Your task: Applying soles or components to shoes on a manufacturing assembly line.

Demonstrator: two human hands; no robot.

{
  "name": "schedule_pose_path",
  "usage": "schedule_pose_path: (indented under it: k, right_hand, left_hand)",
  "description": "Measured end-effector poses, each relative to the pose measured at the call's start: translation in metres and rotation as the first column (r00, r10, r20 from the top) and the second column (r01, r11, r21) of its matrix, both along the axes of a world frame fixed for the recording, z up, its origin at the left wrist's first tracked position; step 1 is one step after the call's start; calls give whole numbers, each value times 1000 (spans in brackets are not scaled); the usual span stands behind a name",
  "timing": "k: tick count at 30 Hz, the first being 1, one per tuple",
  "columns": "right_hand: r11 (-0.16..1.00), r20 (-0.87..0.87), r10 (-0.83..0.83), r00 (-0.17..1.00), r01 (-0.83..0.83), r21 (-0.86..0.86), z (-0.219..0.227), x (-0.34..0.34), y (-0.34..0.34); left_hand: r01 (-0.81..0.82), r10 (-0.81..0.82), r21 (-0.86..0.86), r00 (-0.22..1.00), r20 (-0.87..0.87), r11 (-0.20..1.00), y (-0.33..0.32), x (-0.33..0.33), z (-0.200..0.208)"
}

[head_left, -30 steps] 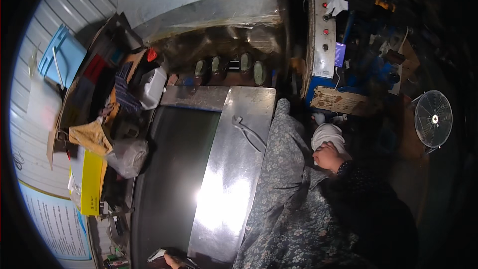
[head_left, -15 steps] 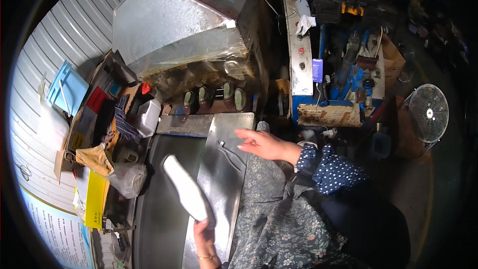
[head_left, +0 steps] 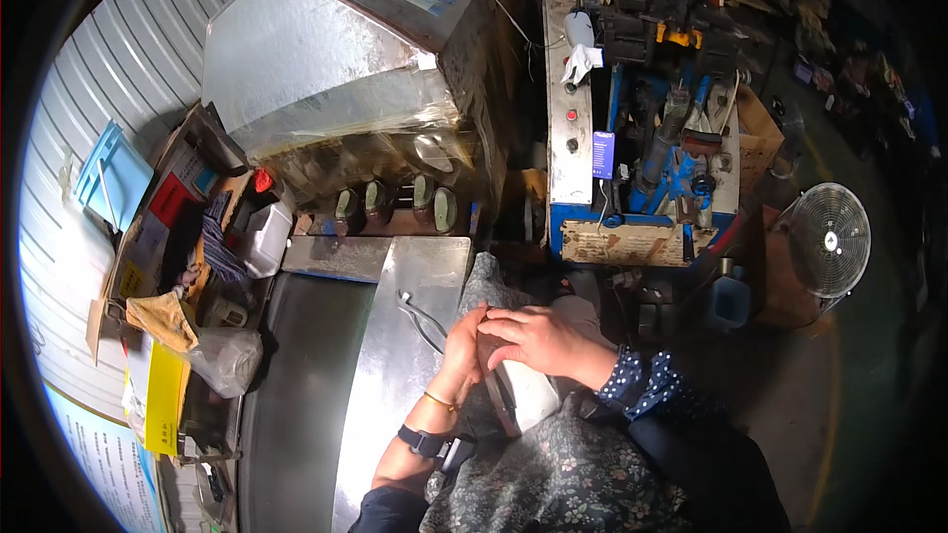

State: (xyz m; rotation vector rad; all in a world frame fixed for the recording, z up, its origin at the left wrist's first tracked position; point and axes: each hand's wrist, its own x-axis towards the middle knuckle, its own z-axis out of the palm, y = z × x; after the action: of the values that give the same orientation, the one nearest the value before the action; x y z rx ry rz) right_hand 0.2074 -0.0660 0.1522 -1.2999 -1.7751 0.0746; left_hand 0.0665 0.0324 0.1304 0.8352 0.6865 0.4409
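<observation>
Both my hands are together over my lap, at a white shoe-shaped piece [head_left: 531,393] with a brownish strip along its left side. My left hand [head_left: 462,350] closes round its far end from the left. Across the same end lies my right hand [head_left: 538,341], its fingers bent over the piece and touching the left fingers. The hands hide that far end, so I cannot see exactly what the fingertips press. Left of the hands, a thin grey two-armed hand tool [head_left: 423,321] lies on the shiny metal plate [head_left: 380,395].
A dark belt [head_left: 306,385] runs beside the plate, toward a metal-hooded machine [head_left: 326,59] with several green-topped shoe forms [head_left: 422,199] at its front. Cluttered shelving [head_left: 163,276] lines the left. A blue machine [head_left: 632,222] and a fan [head_left: 829,240] stand right.
My left hand has brought the white piece from over the belt and plate to my lap. The right hand has moved down from above the plate and closed on it. The view has shifted slightly.
</observation>
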Motion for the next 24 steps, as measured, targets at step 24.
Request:
schedule_pose_path:
  k: [24]
  right_hand:
    - [901, -389, 3, 921, -172, -399, -29, -4, 27]
  left_hand:
    - [-229, 351, 608, 932, -88, 761, -8, -19, -44]
